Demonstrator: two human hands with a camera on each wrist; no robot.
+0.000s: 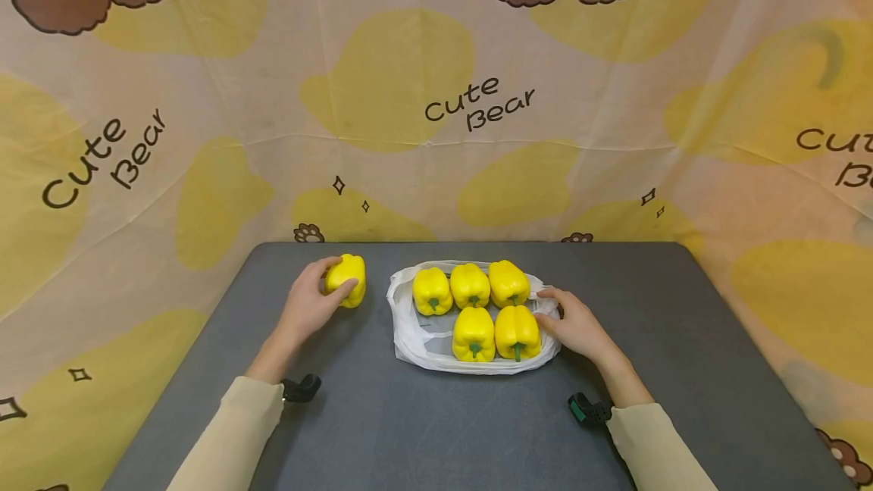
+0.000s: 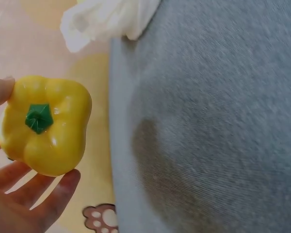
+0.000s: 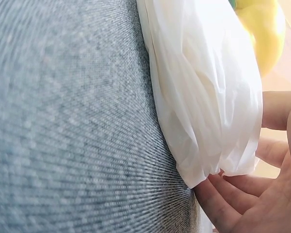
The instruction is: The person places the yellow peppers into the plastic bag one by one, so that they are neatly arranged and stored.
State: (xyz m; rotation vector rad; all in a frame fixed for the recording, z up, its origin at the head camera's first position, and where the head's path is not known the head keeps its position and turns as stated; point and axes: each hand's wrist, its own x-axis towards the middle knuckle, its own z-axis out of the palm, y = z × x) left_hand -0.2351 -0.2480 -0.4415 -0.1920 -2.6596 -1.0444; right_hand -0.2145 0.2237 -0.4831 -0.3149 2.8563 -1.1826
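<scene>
My left hand [image 1: 315, 301] grips a yellow bell pepper [image 1: 346, 281] by its sides, left of the bag. Its green stem faces the camera in the left wrist view, with the thumb and fingers spread around its body. My right hand [image 1: 580, 328] holds the right edge of a white plastic bag [image 1: 416, 351]. The right wrist view shows the fingers [image 3: 233, 194] at the bag's crumpled side, their tips partly hidden by it. Inside the spread bag, several yellow bell peppers [image 1: 474, 334] sit in two rows, three at the back and two in front.
A grey cloth-covered table [image 1: 436, 430] lies beneath everything. Behind and beside it hangs a patterned curtain [image 1: 382, 97] with bear prints. The bag's front left part shows its bare bottom. Each wrist wears a black band, the right one [image 1: 589, 409] with a green face.
</scene>
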